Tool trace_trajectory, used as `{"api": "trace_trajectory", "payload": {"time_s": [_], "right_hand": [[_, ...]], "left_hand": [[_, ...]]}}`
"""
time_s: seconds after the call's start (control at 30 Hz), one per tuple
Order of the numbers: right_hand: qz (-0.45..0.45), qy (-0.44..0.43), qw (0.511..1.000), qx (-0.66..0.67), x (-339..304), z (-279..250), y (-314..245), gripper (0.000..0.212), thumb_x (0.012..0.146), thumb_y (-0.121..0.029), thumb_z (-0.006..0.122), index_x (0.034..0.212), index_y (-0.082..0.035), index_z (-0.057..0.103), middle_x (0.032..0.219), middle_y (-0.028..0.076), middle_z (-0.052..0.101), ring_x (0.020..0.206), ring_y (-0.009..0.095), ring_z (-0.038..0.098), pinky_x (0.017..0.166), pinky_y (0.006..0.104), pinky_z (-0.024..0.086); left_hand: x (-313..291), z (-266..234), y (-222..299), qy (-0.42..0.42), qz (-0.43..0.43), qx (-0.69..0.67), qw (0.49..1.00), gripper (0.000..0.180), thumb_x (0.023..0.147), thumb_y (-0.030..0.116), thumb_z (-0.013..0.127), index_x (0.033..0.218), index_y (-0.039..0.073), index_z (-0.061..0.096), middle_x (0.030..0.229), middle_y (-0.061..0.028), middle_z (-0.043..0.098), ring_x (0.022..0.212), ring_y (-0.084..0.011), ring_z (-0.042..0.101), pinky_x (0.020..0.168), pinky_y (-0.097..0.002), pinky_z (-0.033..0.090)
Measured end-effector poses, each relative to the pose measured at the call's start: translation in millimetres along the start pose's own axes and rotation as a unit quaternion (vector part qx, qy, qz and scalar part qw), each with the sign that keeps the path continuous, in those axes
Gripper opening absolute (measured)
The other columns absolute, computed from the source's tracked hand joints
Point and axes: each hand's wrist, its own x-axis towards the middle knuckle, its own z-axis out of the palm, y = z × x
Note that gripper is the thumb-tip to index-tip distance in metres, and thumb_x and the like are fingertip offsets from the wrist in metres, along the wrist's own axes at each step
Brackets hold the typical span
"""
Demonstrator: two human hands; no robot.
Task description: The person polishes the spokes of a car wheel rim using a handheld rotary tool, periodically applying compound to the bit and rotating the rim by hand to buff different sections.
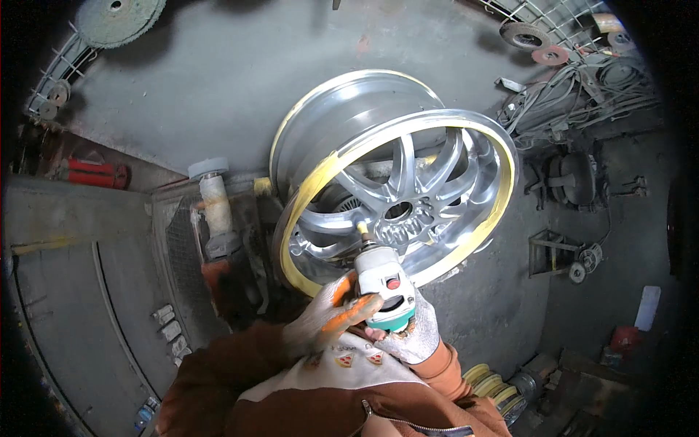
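A silver alloy wheel rim (429, 182), with yellow tape-like covering along its lip, stands tilted in front of me. Both of my hands wear white work gloves, the left one with orange fingers. My left hand (331, 313) closes on the side of a white and teal die grinder (378, 271), near its red button. Farther back on the same tool, by its teal end, my right hand (416, 333) grips the body. The grinder's small yellowish tip (362, 228) meets a spoke near the hub; whether it spins I cannot tell.
A bench grinder-like machine (215, 211) stands left of the wheel. Tangled cables (561, 102) and abrasive discs (526, 36) hang at the upper right. More yellow-edged rims (495, 386) lie on the floor at lower right. A large round disc (120, 18) is at upper left.
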Motion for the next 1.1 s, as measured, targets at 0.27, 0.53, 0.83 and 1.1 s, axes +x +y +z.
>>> {"api": "trace_trajectory", "payload": {"time_s": [0.27,0.53,0.83,1.1], "right_hand": [[0.137,0.01,0.977,0.162,-10,-4,10,0.057,0.077,-0.019,0.085,0.123,0.001,0.058,0.108,0.009,0.07,0.094,0.017,0.066,0.087,0.0319,0.053],[0.118,0.033,0.933,0.338,-1,0,-5,0.044,0.079,-0.003,0.082,0.117,0.002,0.061,0.097,0.011,0.068,0.085,0.017,0.064,0.072,0.028,0.054],[0.167,0.008,0.961,0.222,-15,-5,-4,0.056,0.079,-0.016,0.083,0.126,0.0,0.057,0.104,0.006,0.07,0.09,0.014,0.065,0.084,0.0305,0.053],[0.114,-0.078,0.983,0.124,2,6,-6,0.071,0.076,-0.021,0.089,0.133,0.001,0.053,0.12,0.009,0.067,0.107,0.016,0.063,0.095,0.0323,0.05]], "left_hand": [[44,-39,-37,-0.112,0.089,0.076,0.987,0.074,0.093,0.03,0.074,0.149,0.002,0.035,0.141,-0.0089,0.049,0.13,-0.0173,0.046,0.11,-0.0342,0.038],[51,-21,-28,-0.133,0.12,0.035,0.983,0.088,0.086,0.032,0.082,0.153,0.004,0.031,0.142,-0.0083,0.051,0.13,-0.0172,0.048,0.109,-0.0345,0.041],[51,-23,-33,-0.187,0.101,-0.036,0.976,0.079,0.088,0.028,0.08,0.15,0.004,0.036,0.137,-0.01,0.056,0.124,-0.0189,0.055,0.106,-0.0364,0.044],[23,-34,-33,-0.17,0.12,-0.088,0.974,0.075,0.091,0.025,0.075,0.148,0.001,0.032,0.118,-0.0147,0.06,0.086,-0.0144,0.059,0.072,-0.0312,0.052]]}}
